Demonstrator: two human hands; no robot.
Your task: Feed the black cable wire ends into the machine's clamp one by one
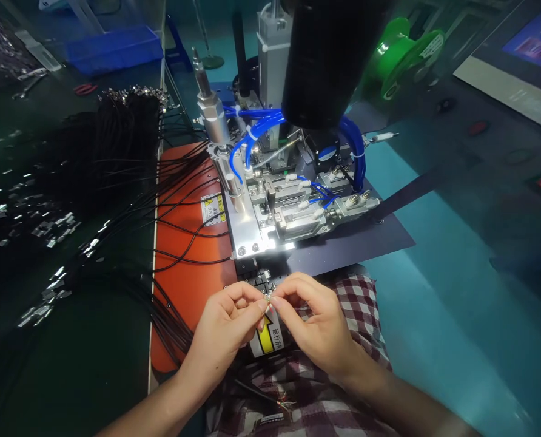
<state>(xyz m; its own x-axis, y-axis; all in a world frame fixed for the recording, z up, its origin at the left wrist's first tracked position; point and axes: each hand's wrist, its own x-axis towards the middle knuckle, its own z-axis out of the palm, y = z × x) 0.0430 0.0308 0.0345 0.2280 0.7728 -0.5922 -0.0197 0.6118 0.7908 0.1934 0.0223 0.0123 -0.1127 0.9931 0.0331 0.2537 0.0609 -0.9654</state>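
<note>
My left hand (231,325) and my right hand (313,318) meet fingertip to fingertip, just in front of the metal machine (293,212). Both are pinched at a tiny part with thin wires between them, too small to make out. Below the fingertips is a white label with a yellow arrow (265,340). A black cable with frayed, bare wire ends (279,402) lies over the checkered cloth on the lap, under my hands.
Black cables with shiny metal ends (129,121) pile up on the dark table at left, some crossing the orange board (179,243). A blue tray (116,51) is behind. A black cylinder (322,67) hangs above the machine. Back right are a green spool (391,60) and a screen (534,48).
</note>
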